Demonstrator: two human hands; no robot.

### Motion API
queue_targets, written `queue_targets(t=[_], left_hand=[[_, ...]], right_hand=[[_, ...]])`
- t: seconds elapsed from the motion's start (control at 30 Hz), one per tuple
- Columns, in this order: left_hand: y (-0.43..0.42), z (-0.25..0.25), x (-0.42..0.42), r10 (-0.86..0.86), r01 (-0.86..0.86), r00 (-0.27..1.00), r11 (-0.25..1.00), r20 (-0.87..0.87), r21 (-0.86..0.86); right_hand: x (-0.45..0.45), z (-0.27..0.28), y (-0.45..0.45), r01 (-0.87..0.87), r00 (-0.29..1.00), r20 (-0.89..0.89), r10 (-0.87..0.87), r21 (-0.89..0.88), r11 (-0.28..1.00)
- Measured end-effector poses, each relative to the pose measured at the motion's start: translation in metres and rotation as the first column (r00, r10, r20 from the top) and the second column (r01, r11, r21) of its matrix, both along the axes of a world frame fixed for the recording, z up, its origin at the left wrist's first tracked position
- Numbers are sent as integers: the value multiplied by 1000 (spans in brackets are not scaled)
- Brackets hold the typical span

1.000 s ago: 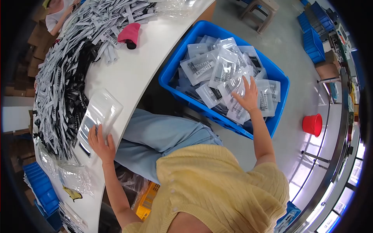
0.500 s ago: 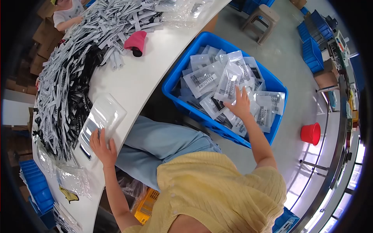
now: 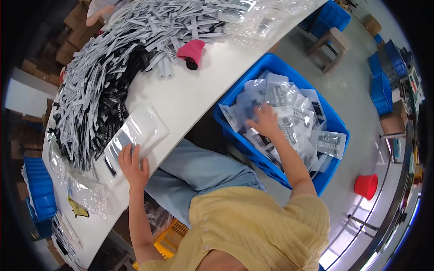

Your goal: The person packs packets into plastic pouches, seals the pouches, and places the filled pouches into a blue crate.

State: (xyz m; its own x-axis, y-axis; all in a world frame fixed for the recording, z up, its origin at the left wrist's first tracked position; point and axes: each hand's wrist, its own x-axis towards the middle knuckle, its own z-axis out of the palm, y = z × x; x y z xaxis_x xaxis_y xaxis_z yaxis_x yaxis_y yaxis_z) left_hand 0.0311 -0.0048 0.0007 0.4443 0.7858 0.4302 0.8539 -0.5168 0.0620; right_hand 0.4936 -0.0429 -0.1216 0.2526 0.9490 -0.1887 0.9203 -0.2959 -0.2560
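Note:
On the white table (image 3: pixel 181 97), my left hand (image 3: pixel 134 167) lies with fingers stretched out on the near end of a stack of clear plastic bags (image 3: pixel 147 124). A dark printed label shows beside my fingertips. My right hand (image 3: pixel 266 121) reaches into a blue bin (image 3: pixel 341 151), its fingers apart over a heap of clear bags with printed strips (image 3: pixel 302 118). Nothing is visibly gripped in it, and the bags right under its fingertips are partly hidden.
A big pile of white and black printed strips (image 3: pixel 97 67) covers the table's far side, near a pink cloth item (image 3: pixel 191 52). Crumpled clear plastic (image 3: pixel 88 192) lies at the near left. A stool (image 3: pixel 330 47) and a red bucket (image 3: pixel 365 186) stand on the floor.
My right hand has moved toward the table-side end of the bin, and bags there have shifted. My left hand stays on the bag stack. The whole view has turned a little.

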Motion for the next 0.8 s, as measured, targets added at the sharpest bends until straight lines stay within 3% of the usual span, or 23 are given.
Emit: queue_targets(t=[0.07,0.13,0.2,0.27,0.33,0.37,0.43,0.5,0.57,0.67,0.73,0.8], left_hand=[[2,0,0,-2,2,1000,1000,7,3],[3,1,1,-3,3,1000,1000,26,-5],[-1,2,0,23,-23,997,1000,69,-8],[1,1,-3,62,-67,994,996,90,52],[-2,1,-6,111,-119,989,990,99,74],[-2,1,-8,134,-142,984,987,116,70],[-2,0,-10,170,-177,978,983,121,51],[-4,1,-11,204,-207,975,978,91,19],[-7,-2,-15,230,-232,968,973,101,7],[-12,-3,-20,235,-235,967,972,94,-14],[-13,-3,-21,242,-242,964,970,109,-13],[-13,-1,-19,255,-255,958,967,127,-22]], right_hand=[[15,11,-2,75,973,170,-153,395,916],[36,-23,-14,322,916,186,-355,188,928],[54,-71,-25,331,893,278,-354,128,935],[55,-31,-5,363,912,232,-338,-76,929],[60,-7,12,376,884,326,-335,-72,924],[61,-4,20,291,905,275,-324,155,944],[54,11,37,135,947,163,-276,576,806],[13,56,63,-34,999,20,28,704,709],[-48,109,84,-146,942,-81,324,772,619],[-135,148,125,-332,712,-167,682,777,536],[-202,158,166,-368,537,-98,838,867,337],[-269,165,209,-452,384,-89,919,850,271]])
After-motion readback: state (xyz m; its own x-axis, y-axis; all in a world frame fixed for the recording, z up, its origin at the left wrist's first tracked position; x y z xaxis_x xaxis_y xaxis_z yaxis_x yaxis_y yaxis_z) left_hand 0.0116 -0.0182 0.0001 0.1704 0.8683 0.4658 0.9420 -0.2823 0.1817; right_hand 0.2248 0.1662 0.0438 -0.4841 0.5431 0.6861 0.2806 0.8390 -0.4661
